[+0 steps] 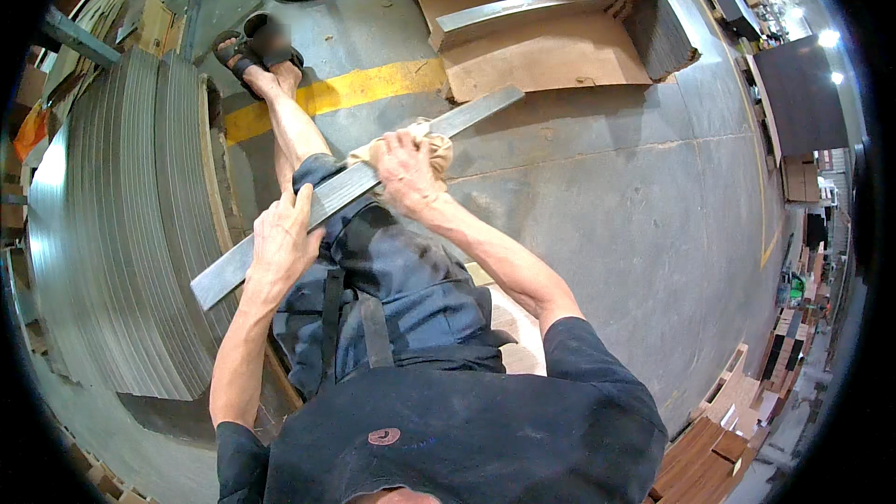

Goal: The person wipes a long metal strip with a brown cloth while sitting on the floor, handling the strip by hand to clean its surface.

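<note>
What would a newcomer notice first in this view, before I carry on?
The long grey strip lies slanted across the seated person's lap at centre. The left hand steadies it while the right hand presses a beige cloth onto it. At the left stands a big stack of similar grey strips.

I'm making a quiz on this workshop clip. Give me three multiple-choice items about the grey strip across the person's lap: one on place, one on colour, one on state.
1. Where is the cloth?
A. under the right hand, on the strip
B. on the floor
C. over the left hand

2. What colour is the floor line?
A. white
B. yellow
C. red

3. How is the strip held?
A. standing upright
B. lying flat on the floor
C. slanted across the lap, a hand on each half

A: the cloth bunches beneath the right hand.
B: the painted line is yellow.
C: both hands rest on the slanted strip.
</note>
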`<state>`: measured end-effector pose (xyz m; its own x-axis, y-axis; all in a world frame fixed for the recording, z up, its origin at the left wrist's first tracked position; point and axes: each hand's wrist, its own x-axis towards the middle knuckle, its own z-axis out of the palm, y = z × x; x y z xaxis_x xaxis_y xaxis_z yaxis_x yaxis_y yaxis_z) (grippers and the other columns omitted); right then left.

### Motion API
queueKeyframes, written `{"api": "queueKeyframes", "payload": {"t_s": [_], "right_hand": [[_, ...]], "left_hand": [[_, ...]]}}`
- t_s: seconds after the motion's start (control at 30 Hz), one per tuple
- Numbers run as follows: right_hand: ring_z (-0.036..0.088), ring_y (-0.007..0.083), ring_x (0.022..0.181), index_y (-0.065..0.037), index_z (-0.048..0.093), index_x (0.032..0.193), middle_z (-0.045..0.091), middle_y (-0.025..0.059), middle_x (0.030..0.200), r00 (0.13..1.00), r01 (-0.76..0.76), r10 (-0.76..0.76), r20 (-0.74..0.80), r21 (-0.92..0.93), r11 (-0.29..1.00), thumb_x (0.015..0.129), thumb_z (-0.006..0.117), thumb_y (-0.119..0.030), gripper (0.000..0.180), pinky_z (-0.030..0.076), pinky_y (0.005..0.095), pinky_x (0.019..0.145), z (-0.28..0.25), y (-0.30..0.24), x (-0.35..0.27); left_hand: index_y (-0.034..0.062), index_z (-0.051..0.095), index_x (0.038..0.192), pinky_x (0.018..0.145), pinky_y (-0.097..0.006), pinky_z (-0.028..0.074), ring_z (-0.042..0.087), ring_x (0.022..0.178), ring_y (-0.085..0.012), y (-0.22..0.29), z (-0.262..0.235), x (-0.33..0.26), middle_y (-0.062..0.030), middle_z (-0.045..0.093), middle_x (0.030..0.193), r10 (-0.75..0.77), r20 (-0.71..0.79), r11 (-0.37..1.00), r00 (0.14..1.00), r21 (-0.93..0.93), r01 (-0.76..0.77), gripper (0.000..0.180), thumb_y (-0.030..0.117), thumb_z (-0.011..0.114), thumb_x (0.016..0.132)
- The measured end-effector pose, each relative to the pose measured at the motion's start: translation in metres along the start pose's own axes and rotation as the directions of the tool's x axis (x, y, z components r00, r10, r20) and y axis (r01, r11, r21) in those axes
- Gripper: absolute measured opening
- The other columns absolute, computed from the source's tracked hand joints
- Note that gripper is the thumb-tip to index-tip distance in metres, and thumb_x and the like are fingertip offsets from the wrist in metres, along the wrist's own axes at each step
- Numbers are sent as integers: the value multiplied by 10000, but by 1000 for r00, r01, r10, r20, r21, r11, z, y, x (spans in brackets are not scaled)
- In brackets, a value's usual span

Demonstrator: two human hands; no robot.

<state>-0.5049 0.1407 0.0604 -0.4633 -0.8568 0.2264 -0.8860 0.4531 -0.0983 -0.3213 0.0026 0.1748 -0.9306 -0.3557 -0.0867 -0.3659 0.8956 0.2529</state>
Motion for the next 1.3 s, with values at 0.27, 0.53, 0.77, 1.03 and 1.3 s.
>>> {"api": "queueKeyframes", "payload": {"t_s": [0.27, 0.53, 0.77, 1.03, 1.3], "right_hand": [[517, 270, 998, -70, 579, 1000, 543, 96, 992, 930, 303, -295, -219, -1, 953, 705, 631, -177, 319, 398, 457, 817, -67, 32, 0], [548, 293, 1127, -132, 641, 1158, 597, 105, 1162, 989, -139, 124, -76, -244, 960, 786, 558, 21, 410, 431, 459, 991, -109, 219, -1], [636, 192, 988, -98, 678, 1200, 699, 90, 1067, 792, -597, 568, 223, 475, 647, 792, 364, 81, 545, 478, 292, 900, -68, 232, -56], [668, 241, 981, -39, 685, 1100, 712, 150, 1006, 775, -631, 427, 465, 549, 548, 738, 404, 108, 481, 494, 333, 902, 61, 173, -96], [660, 343, 965, -26, 676, 1017, 701, 191, 974, 822, -547, 298, 486, 528, 650, 741, 471, 32, 349, 498, 401, 882, 61, 113, -95]], "left_hand": [[69, 603, 1178, 716, -412, 505, 631, 821, -354, -27, -13, -51, -157, 611, 891, -9, -144, 947, 990, -318, -38, 507, -27, 666, 684], [51, 628, 1174, 738, -369, 508, 632, 830, -306, -56, -37, -119, -136, 623, 891, -108, -54, 896, 993, -438, 74, 560, 21, 767, 632], [38, 611, 1248, 874, -368, 492, 648, 995, -272, -69, -40, -153, -153, 673, 1080, -356, -29, 717, 934, -649, 253, 614, 143, 807, 675], [-73, 512, 1334, 1034, -376, 430, 579, 1200, -286, -123, -17, -171, -225, 601, 1281, -611, -297, 727, 734, -577, 371, 670, 180, 763, 766], [-114, 503, 1313, 1039, -422, 434, 552, 1233, -383, -156, 17, -162, -318, 558, 1290, -774, -321, 627, 545, -506, 592, 644, 168, 736, 783]]}}
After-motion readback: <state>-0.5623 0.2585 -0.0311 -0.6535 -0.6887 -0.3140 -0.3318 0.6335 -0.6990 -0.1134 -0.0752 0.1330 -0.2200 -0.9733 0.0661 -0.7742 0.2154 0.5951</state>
